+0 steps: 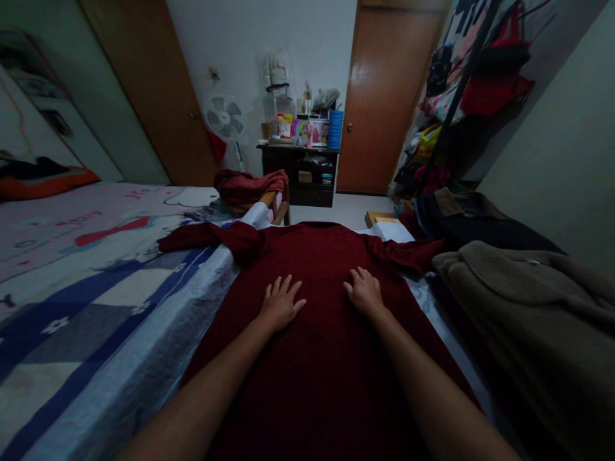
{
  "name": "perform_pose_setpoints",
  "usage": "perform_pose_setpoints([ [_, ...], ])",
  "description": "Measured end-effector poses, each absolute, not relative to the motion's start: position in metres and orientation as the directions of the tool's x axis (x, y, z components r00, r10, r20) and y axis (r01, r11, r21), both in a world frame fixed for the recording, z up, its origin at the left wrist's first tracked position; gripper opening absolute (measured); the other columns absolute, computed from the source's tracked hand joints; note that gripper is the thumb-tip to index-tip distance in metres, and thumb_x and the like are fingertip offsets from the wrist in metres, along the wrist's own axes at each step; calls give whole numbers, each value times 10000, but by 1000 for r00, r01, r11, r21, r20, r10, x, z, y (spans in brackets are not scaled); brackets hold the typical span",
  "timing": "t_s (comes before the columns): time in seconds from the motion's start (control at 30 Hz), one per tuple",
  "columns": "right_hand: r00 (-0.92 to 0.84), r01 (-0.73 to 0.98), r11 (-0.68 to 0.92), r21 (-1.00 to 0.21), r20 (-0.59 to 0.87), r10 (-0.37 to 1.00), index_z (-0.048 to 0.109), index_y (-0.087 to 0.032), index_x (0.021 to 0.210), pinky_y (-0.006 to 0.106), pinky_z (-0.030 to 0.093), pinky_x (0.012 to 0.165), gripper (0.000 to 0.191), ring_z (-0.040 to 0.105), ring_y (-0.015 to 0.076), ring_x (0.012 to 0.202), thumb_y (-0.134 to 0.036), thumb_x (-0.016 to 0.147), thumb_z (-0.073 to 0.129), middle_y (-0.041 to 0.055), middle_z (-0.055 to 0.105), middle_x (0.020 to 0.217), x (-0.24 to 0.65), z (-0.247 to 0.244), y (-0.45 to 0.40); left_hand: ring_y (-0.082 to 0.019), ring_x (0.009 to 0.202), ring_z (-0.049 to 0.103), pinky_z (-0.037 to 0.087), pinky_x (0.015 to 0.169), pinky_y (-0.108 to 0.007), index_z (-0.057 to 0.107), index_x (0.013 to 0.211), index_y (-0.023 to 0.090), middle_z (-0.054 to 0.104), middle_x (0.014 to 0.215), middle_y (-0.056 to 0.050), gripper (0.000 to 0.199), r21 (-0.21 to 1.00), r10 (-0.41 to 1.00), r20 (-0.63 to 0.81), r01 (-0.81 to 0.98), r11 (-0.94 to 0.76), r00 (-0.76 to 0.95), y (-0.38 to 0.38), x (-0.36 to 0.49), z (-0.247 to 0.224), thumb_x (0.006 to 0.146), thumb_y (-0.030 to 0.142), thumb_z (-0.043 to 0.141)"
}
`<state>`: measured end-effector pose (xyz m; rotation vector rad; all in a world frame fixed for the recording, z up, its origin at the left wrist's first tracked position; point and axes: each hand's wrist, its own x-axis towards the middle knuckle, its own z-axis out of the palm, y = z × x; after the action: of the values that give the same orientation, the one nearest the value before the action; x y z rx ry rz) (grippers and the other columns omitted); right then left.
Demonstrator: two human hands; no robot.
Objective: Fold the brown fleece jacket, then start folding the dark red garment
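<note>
A dark red long-sleeved garment [317, 358] lies spread out in front of me, its collar end away from me and its sleeves out to both sides. My left hand [281, 303] rests flat on its left half, fingers spread. On the right half lies my right hand [364, 291], palm down with the fingers slightly bent and apart. Neither hand grips the cloth. The left sleeve reaches over onto the patterned bed cover, and the right sleeve ends near a folded grey-brown coat [519, 288].
To the left is a bed with a blue-and-white checked cover [120, 291]. A crumpled reddish cloth [250, 187] sits at its far corner. Dark folded clothes [480, 218] are piled at right. Farther off stand a fan [225, 118], a black cabinet [298, 176] and a wooden door [384, 102].
</note>
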<state>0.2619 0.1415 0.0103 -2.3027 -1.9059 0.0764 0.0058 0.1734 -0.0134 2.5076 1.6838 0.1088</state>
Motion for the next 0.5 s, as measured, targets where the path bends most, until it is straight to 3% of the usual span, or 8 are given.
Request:
perform_pose_setpoints([
  [0.1,231,958,-225,-177,13,973,402,-234,1453,505,166,1133,577,219,297,1435,-518,953,375,84,308,1559,258,-12,143,-310,1456,203,186,1154,-511,381,1465,295,287,1577,-53,611,133,901,0,893,-429,433,168,-3,-16,928,586,359],
  [0.2,300,940,-293,-177,13,954,383,-231,1468,506,145,1139,586,198,299,1444,-521,961,342,83,293,1567,267,-18,144,-277,1453,223,191,1156,-504,375,1468,279,287,1577,-55,607,110,909,13,903,-416,418,168,-17,-14,937,571,345],
  [0.4,363,919,-364,-153,-31,931,408,-139,1450,502,167,1134,606,197,339,1440,-485,953,378,154,291,1555,267,-3,136,-348,1407,304,218,1112,-593,466,1408,219,391,1517,-126,506,-6,966,72,968,-251,250,153,-14,0,942,409,415],
  [0.5,270,945,-269,-187,-21,963,397,-147,1454,528,157,1133,599,166,345,1448,-468,948,393,149,262,1568,245,0,119,-302,1418,293,215,1137,-550,491,1380,232,389,1524,-91,450,25,911,146,919,-393,385,126,8,3,943,314,420],
])
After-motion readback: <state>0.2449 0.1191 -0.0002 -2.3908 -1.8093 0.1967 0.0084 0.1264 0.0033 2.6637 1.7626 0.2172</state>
